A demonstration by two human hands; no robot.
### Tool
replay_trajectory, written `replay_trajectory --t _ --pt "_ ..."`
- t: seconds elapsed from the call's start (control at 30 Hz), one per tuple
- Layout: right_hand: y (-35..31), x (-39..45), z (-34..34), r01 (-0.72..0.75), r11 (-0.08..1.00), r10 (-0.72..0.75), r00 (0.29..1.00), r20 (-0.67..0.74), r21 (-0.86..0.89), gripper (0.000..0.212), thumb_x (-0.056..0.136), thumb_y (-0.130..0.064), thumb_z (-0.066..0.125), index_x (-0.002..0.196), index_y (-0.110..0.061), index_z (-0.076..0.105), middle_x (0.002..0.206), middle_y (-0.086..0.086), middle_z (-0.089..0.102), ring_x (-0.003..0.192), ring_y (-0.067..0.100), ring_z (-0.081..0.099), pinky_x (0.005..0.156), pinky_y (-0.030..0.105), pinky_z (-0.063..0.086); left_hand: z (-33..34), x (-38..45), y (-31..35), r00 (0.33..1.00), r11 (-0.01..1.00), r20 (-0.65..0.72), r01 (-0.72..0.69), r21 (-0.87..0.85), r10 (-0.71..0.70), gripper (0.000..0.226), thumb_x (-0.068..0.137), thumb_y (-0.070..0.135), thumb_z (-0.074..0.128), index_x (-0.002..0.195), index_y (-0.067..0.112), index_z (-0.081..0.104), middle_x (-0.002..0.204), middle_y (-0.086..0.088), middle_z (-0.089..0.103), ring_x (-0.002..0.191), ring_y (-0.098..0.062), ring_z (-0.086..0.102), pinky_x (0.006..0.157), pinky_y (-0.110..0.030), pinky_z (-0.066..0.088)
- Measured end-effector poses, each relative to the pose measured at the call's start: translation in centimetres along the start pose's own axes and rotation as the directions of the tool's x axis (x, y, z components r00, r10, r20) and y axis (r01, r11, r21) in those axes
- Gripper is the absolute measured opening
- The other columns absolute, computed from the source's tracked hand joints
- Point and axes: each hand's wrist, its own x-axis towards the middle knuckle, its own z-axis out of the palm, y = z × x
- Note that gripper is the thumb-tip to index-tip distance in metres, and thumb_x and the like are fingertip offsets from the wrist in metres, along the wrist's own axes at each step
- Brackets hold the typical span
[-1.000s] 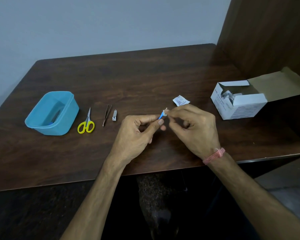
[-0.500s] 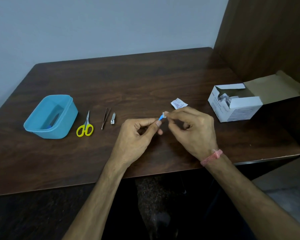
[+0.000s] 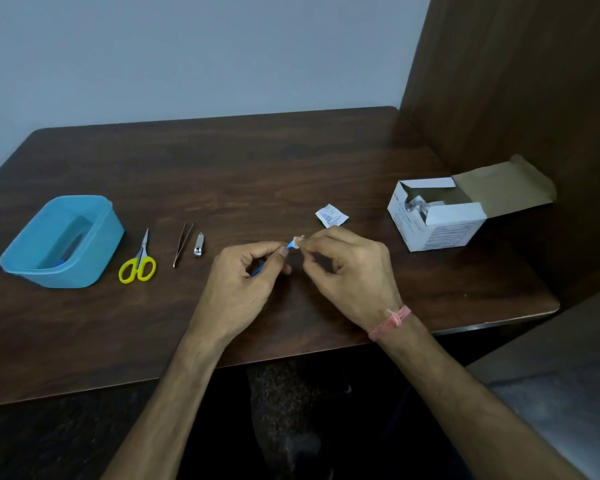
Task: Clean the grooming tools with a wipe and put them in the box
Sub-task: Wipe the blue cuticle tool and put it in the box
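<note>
My left hand (image 3: pixel 248 280) pinches a small blue tool (image 3: pixel 290 244) above the table's middle; most of the tool is hidden by my fingers. My right hand (image 3: pixel 347 271) presses a small white wipe (image 3: pixel 299 240) onto the tool's tip. The light blue plastic box (image 3: pixel 63 241) stands at the left, with something blue inside. To its right lie yellow-handled scissors (image 3: pixel 138 265), tweezers (image 3: pixel 182 244) and a nail clipper (image 3: pixel 198 244).
A torn white wipe sachet (image 3: pixel 331 215) lies just beyond my right hand. An open white cardboard carton (image 3: pixel 437 216) of sachets sits at the right, beside a brown wooden panel (image 3: pixel 520 81). The dark wooden table (image 3: pixel 222 168) has its front edge near my wrists.
The view has tilted a little, so everything sits slightly lower in the frame. Both hands stay together on the blue tool, with only small finger movement.
</note>
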Motion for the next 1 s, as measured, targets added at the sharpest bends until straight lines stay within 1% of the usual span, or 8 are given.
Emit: replay_trajectory --t 0.1,0.23,0.33,0.47,0.67,0.77,0.93,1.0 --pt "0.3 0.0 0.0 -0.032 0.999 0.033 0.999 -0.029 0.021 0.020 0.090 -0.010 0.085 0.105 -0.022 0.089 0.102 -0.013 0.081 0.065 -0.022 0.048 0.065 0.013 0.043 -0.1 0.0 0.0 1.000 1.000 0.023 0.006 -0.010 -0.006 0.029 0.108 0.037 0.059 0.105 0.030 0.087 0.091 -0.003 0.081 0.087 -0.047 0.071 0.082 -0.042 0.044" --pt "0.2 0.0 -0.1 -0.006 0.999 0.006 1.000 0.000 0.044 0.020 0.093 -0.011 0.081 0.107 -0.023 0.088 0.104 -0.012 0.081 0.069 -0.022 0.047 0.061 0.022 0.051 -0.2 0.1 0.1 0.999 0.999 0.041 -0.033 0.007 0.033 0.029 0.108 0.034 0.058 0.105 0.029 0.085 0.096 0.002 0.082 0.094 -0.047 0.070 0.085 -0.055 0.055" --pt "0.5 0.1 -0.3 -0.029 0.999 0.031 0.998 -0.055 0.034 0.020 0.092 -0.009 0.084 0.108 -0.021 0.089 0.102 -0.010 0.082 0.067 -0.023 0.048 0.065 0.016 0.046 -0.1 0.1 0.0 0.998 0.999 0.046 -0.038 0.007 0.038 0.027 0.108 0.034 0.059 0.104 0.028 0.085 0.096 -0.001 0.082 0.091 -0.045 0.071 0.086 -0.051 0.055" --pt "0.3 0.0 -0.4 -0.007 1.000 0.008 1.000 -0.021 0.026 0.017 0.093 -0.011 0.084 0.106 -0.020 0.089 0.102 -0.010 0.081 0.065 -0.019 0.050 0.061 0.025 0.052 -0.3 0.2 -0.2 0.998 0.999 0.059 -0.039 0.034 0.037 0.029 0.109 0.033 0.059 0.099 0.023 0.084 0.094 -0.004 0.082 0.093 -0.044 0.071 0.094 -0.064 0.054" --pt "-0.1 0.2 -0.5 -0.029 1.000 0.029 0.999 -0.040 0.007 0.016 0.094 -0.014 0.082 0.107 -0.019 0.089 0.103 -0.009 0.081 0.056 -0.001 0.048 0.058 0.038 0.058 -0.4 0.1 0.2 0.999 1.000 0.051 -0.018 0.007 0.018 0.028 0.113 0.023 0.059 0.108 0.030 0.086 0.099 0.002 0.083 0.097 -0.042 0.070 0.094 -0.057 0.054" --pt "-0.3 0.3 -0.5 -0.038 0.999 0.038 0.998 -0.043 0.000 0.016 0.093 -0.014 0.082 0.106 -0.020 0.089 0.102 -0.009 0.081 0.056 0.012 0.053 0.060 0.040 0.058 -0.3 0.1 0.0 0.998 1.000 0.053 -0.014 -0.011 0.014 0.028 0.113 0.025 0.059 0.108 0.031 0.086 0.100 0.002 0.083 0.090 -0.043 0.070 0.083 -0.048 0.049" --pt "-0.1 0.6 -0.7 -0.105 0.994 0.105 0.985 -0.134 0.009 0.018 0.094 -0.013 0.082 0.109 -0.021 0.088 0.096 -0.009 0.078 0.062 0.013 0.054 0.065 0.040 0.057 -0.2 -0.1 0.7 0.999 0.999 0.007 0.040 -0.013 -0.040 0.027 0.114 0.023 0.060 0.111 0.030 0.086 0.094 0.005 0.083 0.067 -0.025 0.058 0.071 -0.032 0.043" --pt "-0.3 0.4 -0.8 -0.044 0.999 0.046 0.994 -0.102 0.028 0.019 0.096 -0.011 0.083 0.111 -0.021 0.088 0.099 -0.009 0.079 0.067 0.009 0.057 0.067 0.036 0.058 -0.2 -0.2 0.8 0.999 0.999 -0.001 0.044 0.017 -0.044 0.027 0.114 0.024 0.060 0.107 0.030 0.086 0.093 0.003 0.082 0.072 -0.034 0.061 0.072 -0.039 0.045"
